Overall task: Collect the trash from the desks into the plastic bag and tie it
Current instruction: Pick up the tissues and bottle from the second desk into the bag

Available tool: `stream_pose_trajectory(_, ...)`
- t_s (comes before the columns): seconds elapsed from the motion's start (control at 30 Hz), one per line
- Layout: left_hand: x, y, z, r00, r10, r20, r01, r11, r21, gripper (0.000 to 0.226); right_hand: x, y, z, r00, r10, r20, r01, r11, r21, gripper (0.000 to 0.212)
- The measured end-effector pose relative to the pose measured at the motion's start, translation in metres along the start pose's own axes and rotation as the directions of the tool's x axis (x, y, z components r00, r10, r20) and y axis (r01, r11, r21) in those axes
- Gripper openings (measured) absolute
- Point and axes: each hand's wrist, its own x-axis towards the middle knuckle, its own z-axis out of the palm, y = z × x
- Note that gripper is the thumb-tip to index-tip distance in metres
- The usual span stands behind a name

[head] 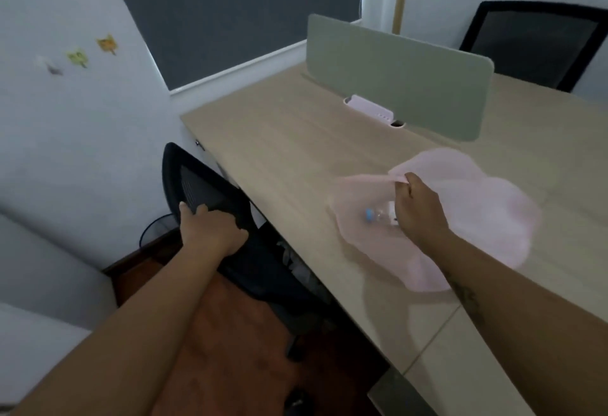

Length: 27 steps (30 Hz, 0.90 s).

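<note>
A thin pink plastic bag (487, 214) lies spread on the wooden desk (289, 139). My right hand (419, 208) pinches the bag's upper edge near its opening. Through the bag's skin shows a clear plastic bottle (378, 215) with a blue cap, lying on its side just left of that hand. My left hand (210, 229) grips the top of the backrest of a black mesh office chair (200, 188), which stands at the desk's left side.
A grey-green divider panel (401, 76) stands across the desk, with a pale pink power strip (370, 107) at its foot. A second black chair (536, 43) is behind the desk at the far right. A wire waste basket (158, 228) stands by the wall.
</note>
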Motion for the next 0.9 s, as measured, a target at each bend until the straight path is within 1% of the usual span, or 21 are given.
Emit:
stream_pose_trajectory(0.1, 0.009, -0.024, 0.007, 0.996, 0.016, -0.086, -0.018, 1.0, -0.018, 0.06, -0.016, 0.01, 0.039, 0.996, 0.051, 0.076, -0.05, 0.999, -0.017, 0.039)
stream_pose_trajectory(0.17, 0.016, -0.044, 0.012, 0.989, 0.039, -0.142, -0.043, 0.999, -0.021, 0.058, -0.028, 0.017, 0.06, 0.992, 0.061, 0.108, -0.057, 0.997, -0.042, 0.038)
stream_pose_trajectory(0.23, 0.025, -0.067, 0.02, 0.978, 0.035, -0.206, -0.045, 0.998, -0.048, 0.058, -0.037, 0.021, 0.079, 0.989, 0.054, 0.136, -0.042, 0.995, -0.085, 0.04)
stream_pose_trajectory(0.3, 0.036, -0.092, 0.026, 0.971, 0.021, -0.24, -0.037, 0.997, -0.064, 0.058, -0.041, 0.024, 0.099, 0.983, 0.049, 0.177, -0.022, 0.988, -0.151, 0.041)
stream_pose_trajectory(0.43, 0.062, -0.145, 0.04, 0.956, 0.083, -0.282, -0.097, 0.995, -0.036, 0.053, -0.043, 0.023, 0.145, 0.959, 0.063, 0.275, 0.02, 0.957, -0.29, 0.044)
stream_pose_trajectory(0.53, 0.085, -0.179, 0.046, 0.945, 0.121, -0.305, -0.123, 0.992, 0.015, 0.051, -0.039, 0.014, 0.178, 0.962, 0.067, 0.263, 0.027, 0.94, -0.34, 0.044)
stream_pose_trajectory(0.63, 0.109, -0.21, 0.054, 0.926, 0.166, -0.34, -0.18, 0.984, -0.009, 0.051, -0.026, 0.007, 0.208, 0.967, 0.061, 0.246, 0.037, 0.926, -0.376, 0.046)
stream_pose_trajectory(0.77, 0.131, -0.241, 0.064, 0.895, 0.233, -0.382, -0.24, 0.97, 0.029, 0.048, -0.009, 0.005, 0.24, 0.952, 0.084, 0.295, 0.048, 0.908, -0.415, 0.05)
stream_pose_trajectory(0.83, 0.137, -0.253, 0.064, 0.886, 0.257, -0.385, -0.261, 0.964, 0.044, 0.047, -0.002, 0.009, 0.252, 0.958, 0.081, 0.276, 0.066, 0.871, -0.487, 0.049)
stream_pose_trajectory(0.9, 0.14, -0.258, 0.064, 0.895, 0.245, -0.372, -0.239, 0.969, 0.063, 0.049, 0.006, 0.011, 0.261, 0.968, 0.047, 0.246, 0.106, 0.813, -0.572, 0.047)
